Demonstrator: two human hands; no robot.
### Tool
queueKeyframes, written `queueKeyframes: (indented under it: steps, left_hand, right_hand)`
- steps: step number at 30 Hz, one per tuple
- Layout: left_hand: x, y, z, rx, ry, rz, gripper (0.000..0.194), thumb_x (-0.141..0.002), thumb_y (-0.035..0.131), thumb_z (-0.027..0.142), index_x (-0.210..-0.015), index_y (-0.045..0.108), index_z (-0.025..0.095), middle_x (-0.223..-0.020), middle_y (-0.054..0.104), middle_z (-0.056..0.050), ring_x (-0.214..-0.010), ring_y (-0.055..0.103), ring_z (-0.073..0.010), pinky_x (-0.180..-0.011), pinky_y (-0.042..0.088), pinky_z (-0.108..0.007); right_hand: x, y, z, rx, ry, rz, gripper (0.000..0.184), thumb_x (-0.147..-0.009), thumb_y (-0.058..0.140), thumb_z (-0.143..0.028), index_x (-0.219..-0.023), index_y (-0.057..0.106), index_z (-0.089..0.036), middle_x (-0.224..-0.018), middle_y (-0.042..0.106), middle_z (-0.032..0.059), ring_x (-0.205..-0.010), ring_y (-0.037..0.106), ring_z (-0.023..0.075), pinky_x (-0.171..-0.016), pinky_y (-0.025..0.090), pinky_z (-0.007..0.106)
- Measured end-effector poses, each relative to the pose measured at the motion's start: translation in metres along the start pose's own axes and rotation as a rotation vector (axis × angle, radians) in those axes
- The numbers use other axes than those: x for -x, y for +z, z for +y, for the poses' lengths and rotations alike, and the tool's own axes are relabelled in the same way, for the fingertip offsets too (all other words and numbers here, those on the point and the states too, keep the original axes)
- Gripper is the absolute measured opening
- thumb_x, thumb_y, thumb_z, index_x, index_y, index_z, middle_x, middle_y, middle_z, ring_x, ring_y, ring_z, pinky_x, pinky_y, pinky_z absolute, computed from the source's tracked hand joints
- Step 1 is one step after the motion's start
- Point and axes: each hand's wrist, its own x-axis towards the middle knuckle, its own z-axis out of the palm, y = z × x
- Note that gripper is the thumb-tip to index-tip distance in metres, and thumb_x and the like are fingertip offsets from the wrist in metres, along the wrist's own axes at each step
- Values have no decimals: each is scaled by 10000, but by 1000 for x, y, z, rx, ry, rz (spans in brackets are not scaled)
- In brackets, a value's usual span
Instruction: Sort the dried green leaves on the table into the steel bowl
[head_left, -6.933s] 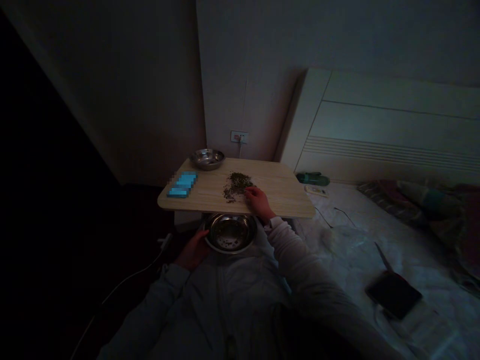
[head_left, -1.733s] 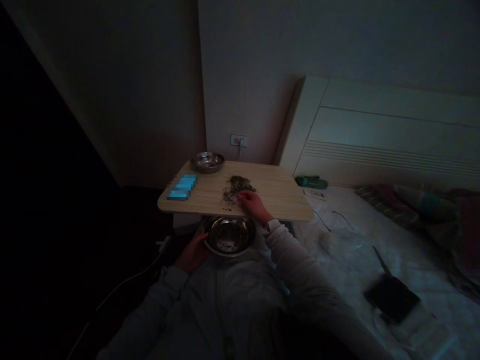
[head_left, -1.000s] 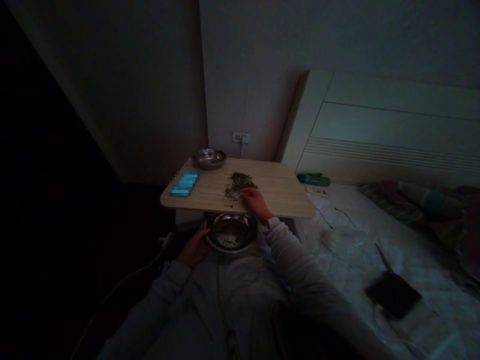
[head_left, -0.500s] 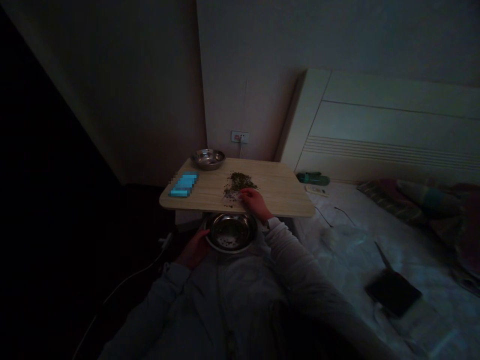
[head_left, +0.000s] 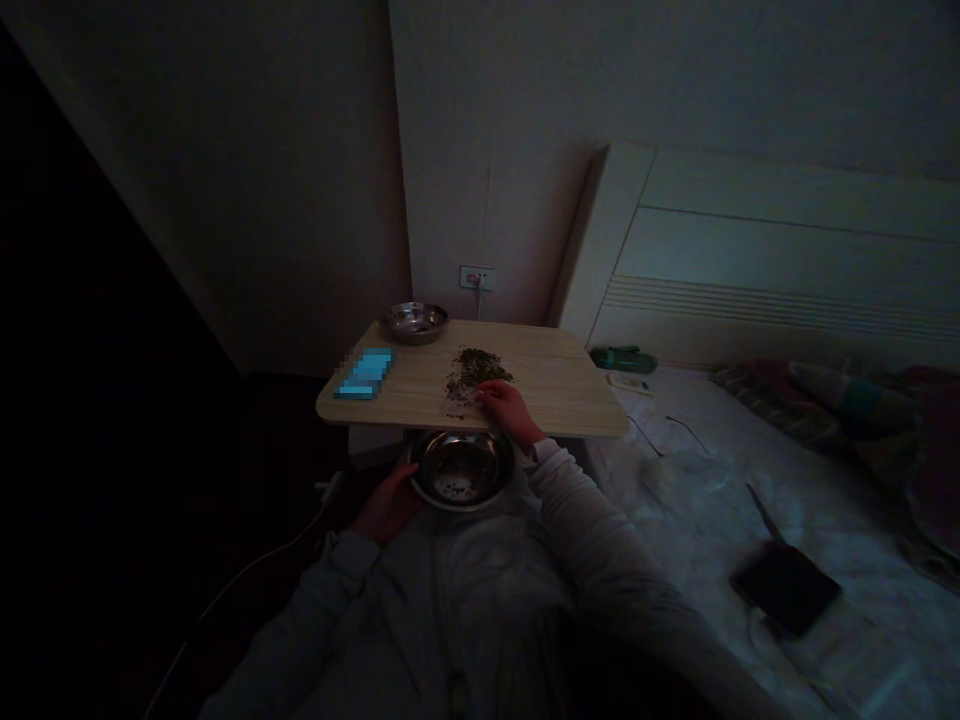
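A steel bowl (head_left: 461,505) with a few small bits in its bottom sits at my lap, under the near edge of the wooden table (head_left: 562,385). My left hand (head_left: 388,503) grips its left rim, thumb over the edge. On the tabletop lies a loose pile of small dark green bits (head_left: 481,366), too small and dim to name. My right hand (head_left: 508,408) is at the pile's near side, thumb and fingertips pinched together. Whatever they hold cannot be made out.
A second steel bowl (head_left: 416,325) stands at the table's back left, and a lit phone (head_left: 365,375) lies in front of it. Right of the table, a green bottle (head_left: 624,360), a remote (head_left: 630,384) and a dark tablet-like thing (head_left: 786,588) lie on the bed. A white cable (head_left: 247,562) runs along the left.
The whole view has shifted slightly. My right hand stays pinched at the pile's near side, and my left hand keeps its grip on the bowl.
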Motion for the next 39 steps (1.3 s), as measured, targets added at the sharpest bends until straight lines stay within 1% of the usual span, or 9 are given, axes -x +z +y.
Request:
queueKeyframes:
  steps: [5, 10, 13, 17, 22, 28, 31, 34, 39]
  left_hand:
    - [5, 4, 1, -14, 9, 24, 236, -967, 626, 65, -1120, 777, 163, -889, 862, -60, -824, 836, -230, -774, 655, -311]
    - [8, 5, 3, -34, 0, 25, 204, -997, 600, 86, -1055, 778, 168, -868, 857, -66, -865, 843, -237, -787, 658, -310]
    - [4, 1, 2, -38, 4, 12, 206, -990, 608, 99, -1073, 783, 166, -898, 866, -80, -917, 850, -255, -828, 668, -330]
    - [-3, -6, 0, -39, 6, -44, 248, -950, 663, 119, -1152, 793, 179, -923, 874, -72, -933, 853, -270, -844, 676, -348]
    - [-1, -4, 0, -18, 11, -46, 218, -951, 653, 104, -1104, 796, 165, -948, 878, -94, -957, 854, -277, -861, 674, -354]
    - [4, 1, 2, 3, 29, -9, 179, -973, 622, 67, -991, 771, 165, -892, 862, -68, -801, 825, -216, -800, 661, -315]
    - [1, -2, 1, -1, 18, -20, 186, -958, 649, 81, -1058, 781, 164, -899, 862, -69, -850, 833, -231, -820, 664, -325]
    - [-3, -6, 1, -1, 17, -34, 244, -928, 684, 76, -1129, 787, 169, -924, 865, -64, -877, 836, -236, -804, 659, -315]
    - [-2, -6, 1, -5, 8, -45, 165, -949, 667, 72, -1022, 781, 167, -936, 866, -69, -851, 831, -228, -808, 660, -318]
  right_hand:
    - [-1, 0, 1, -14, 25, -17, 152, -747, 726, -314, -881, 721, -242, -810, 745, 11, -802, 681, 212, -871, 580, 383]
    - [1, -2, -4, -17, 42, -15, 139, -744, 713, -252, -881, 730, -235, -787, 747, -13, -782, 674, 187, -859, 574, 349]
    - [2, -2, -7, -19, 58, -3, 137, -753, 696, -209, -881, 742, -227, -792, 763, -10, -784, 691, 186, -861, 589, 346]
    - [3, 0, -7, -20, 54, 15, 157, -746, 708, -188, -890, 757, -230, -781, 775, -27, -774, 702, 169, -853, 603, 323]
    - [4, 0, -6, -37, 56, -7, 134, -749, 741, -225, -881, 763, -224, -758, 769, -23, -729, 687, 168, -801, 601, 314]
    - [4, -1, -8, -53, 68, -5, 158, -750, 713, -199, -901, 758, -218, -803, 781, -5, -757, 704, 181, -851, 606, 345]
    - [3, 0, -6, -54, 76, -2, 163, -752, 713, -201, -908, 759, -215, -801, 778, -7, -748, 696, 179, -853, 604, 346]
    - [2, 1, -4, -47, 62, 18, 160, -757, 709, -209, -909, 756, -225, -809, 785, -13, -772, 707, 178, -880, 609, 347]
    - [-1, 1, -3, -24, 38, 49, 174, -753, 688, -191, -913, 748, -222, -821, 790, -7, -822, 724, 186, -923, 612, 361]
